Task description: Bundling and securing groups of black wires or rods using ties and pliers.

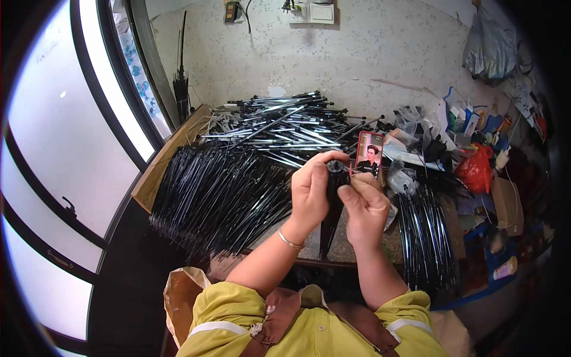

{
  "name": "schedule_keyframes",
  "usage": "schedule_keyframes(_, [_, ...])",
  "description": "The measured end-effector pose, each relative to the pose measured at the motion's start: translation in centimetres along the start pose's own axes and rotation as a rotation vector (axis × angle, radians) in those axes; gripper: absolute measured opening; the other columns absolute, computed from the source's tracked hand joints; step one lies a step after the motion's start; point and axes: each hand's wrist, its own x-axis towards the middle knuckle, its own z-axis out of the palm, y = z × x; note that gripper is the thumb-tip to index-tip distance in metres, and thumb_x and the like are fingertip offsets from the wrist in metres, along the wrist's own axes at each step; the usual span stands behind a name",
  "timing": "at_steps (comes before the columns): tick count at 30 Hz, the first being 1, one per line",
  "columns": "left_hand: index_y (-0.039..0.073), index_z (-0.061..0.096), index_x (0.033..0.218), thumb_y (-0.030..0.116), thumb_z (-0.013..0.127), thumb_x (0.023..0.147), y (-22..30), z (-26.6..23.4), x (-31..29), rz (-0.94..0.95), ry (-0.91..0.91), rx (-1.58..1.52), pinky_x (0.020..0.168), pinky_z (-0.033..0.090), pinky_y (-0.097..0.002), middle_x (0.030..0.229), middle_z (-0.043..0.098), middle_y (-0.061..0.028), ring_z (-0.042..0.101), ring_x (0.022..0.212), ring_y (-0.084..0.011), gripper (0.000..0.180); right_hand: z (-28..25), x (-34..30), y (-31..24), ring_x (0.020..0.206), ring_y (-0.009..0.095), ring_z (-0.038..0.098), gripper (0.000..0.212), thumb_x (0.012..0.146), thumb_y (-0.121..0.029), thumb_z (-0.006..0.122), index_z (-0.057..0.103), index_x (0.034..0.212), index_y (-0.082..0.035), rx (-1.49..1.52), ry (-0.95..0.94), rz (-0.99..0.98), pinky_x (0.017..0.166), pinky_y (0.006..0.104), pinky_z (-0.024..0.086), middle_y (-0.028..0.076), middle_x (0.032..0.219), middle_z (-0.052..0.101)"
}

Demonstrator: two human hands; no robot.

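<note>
Above the near edge of the table, my left hand (311, 193) is wrapped round the top of a black umbrella frame (329, 231). Its round hub faces up, and the folded ribs narrow downward to a point. My right hand (366, 208) is closed beside the hub, thumb and fingers pinched together. A thin reddish strand shows by those fingertips; whether they grip it or the frame's edge is too small to tell. Just behind my right hand a phone (369, 153) in a red case stands upright with its screen lit.
Black ribbed frames (220, 196) lie heaped at the left, against a wooden board (169, 157). Shiny metal shafts (291, 125) are piled behind. Another rib bundle (425, 238) lies at the right. Beyond it are a red plastic bag (474, 168), a cardboard box (507, 205) and clutter.
</note>
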Motion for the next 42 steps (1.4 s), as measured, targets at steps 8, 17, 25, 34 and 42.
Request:
schedule_keyframes(8, [0.003, 0.053, 0.087, 0.001, 0.066, 0.065, 3.4, 0.6, -3.4, -0.415, -0.050, -0.123, 0.070, 0.042, -0.0236, 0.083, 0.054, -0.0026, 0.049, 0.077, -0.0082, 0.025, -1.5, 0.0, -4.2, 0.071, 0.010, 0.053, 0.018, 0.072, -0.002, 0.072, 0.065, 0.088, 0.002, -0.649, -0.402, -0.114, 0.058, 0.0226, 0.041, 0.003, 0.078, 0.058])
schedule_keyframes(17, [0.004, 0.049, 0.072, -0.003, 0.065, 0.060, 0.7, -1.4, -8.3, -0.580, -0.085, 0.096, 0.060, 0.037, -0.0215, 0.071, 0.051, 0.0003, 0.044, 0.067, -0.0058, 0.021, -0.6, -3.9, -1.1, 0.064, 0.018, 0.046, 0.018, 0.065, -0.004, 0.075, 0.063, 0.078, -0.001, -0.471, -0.071, 0.228, 0.055, 0.0252, 0.037, 0.004, 0.068, 0.048])
schedule_keyframes(25, [0.005, 0.045, 0.065, -0.002, 0.067, 0.065, 3.6, -0.9, -7.1, -0.441, -0.090, 0.136, 0.054, 0.036, -0.0213, 0.064, 0.050, 0.0002, 0.043, 0.059, -0.0059, 0.023, -0.8, -5.6, -4.4, 0.069, 0.022, 0.050, 0.023, 0.064, -0.004, 0.074, 0.065, 0.085, -0.002, -0.916, -0.430, -0.250, 0.060, 0.0288, 0.041, 0.007, 0.075, 0.052])
schedule_keyframes(34, [0.005, 0.045, 0.069, 0.006, 0.073, 0.072, 3.3, -3.5, -7.7, -0.519, -0.076, 0.021, 0.049, 0.035, -0.0219, 0.058, 0.047, 0.0028, 0.041, 0.054, -0.0038, 0.028, -16.5, -11.8, 0.6, 0.110, 0.033, 0.043, 0.060, 0.068, -0.011, 0.073, 0.050, 0.122, -0.004, -1.837, -0.525, 0.332, 0.089, 0.0418, 0.039, 0.020, 0.122, 0.041])
schedule_keyframes(42, [0.007, 0.047, 0.070, 0.004, 0.074, 0.069, 2.3, -2.5, -6.4, -0.629, -0.267, 0.168, 0.053, 0.037, -0.0190, 0.064, 0.049, 0.0041, 0.043, 0.058, -0.0029, 0.027, -14.0, -12.0, 0.0, 0.105, 0.031, 0.045, 0.035, 0.063, -0.008, 0.069, 0.058, 0.096, -0.003, -1.094, -0.439, 0.656, 0.085, 0.0383, 0.040, 0.015, 0.115, 0.043])
